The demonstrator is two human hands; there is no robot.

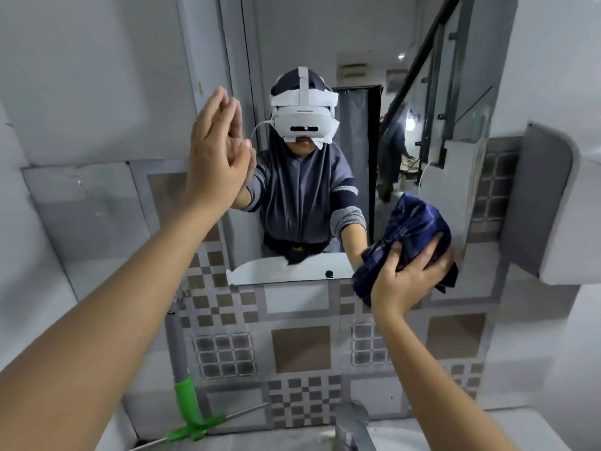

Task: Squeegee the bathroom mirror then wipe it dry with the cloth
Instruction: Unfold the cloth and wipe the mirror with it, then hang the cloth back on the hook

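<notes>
Cloth (413, 229): dark blue, faintly striped, bunched into a loose wad; pressed against the lower right corner of the mirror (292, 76), part of it hanging past the bottom edge onto the wall tiles (299, 349); judged light, soft and easily crushed, likely to shed folds and trail a corner unless gathered; best taken as it is, palm over the bulk with fingers wrapped round the folds, so a broad flat face meets the glass.

Right hand (408, 271): curled round the wad from below and behind, fingers closed into the fabric.

Left hand (214, 154): flat and empty, fingers straight and close together, palm laid on the mirror's left edge; appears to brace.

Mirror: frameless wall glass, rigid, judged fragile and slick, wants even and moderate pressure; streaks or wetness cannot be told from this view.

Squeegee (192, 415): green head on a grey pole, leaning at the wall low left, well apart from both hands; judged done with, the drying step being in hand.

Tap (353, 424): grey, bottom centre, blurred.
</notes>
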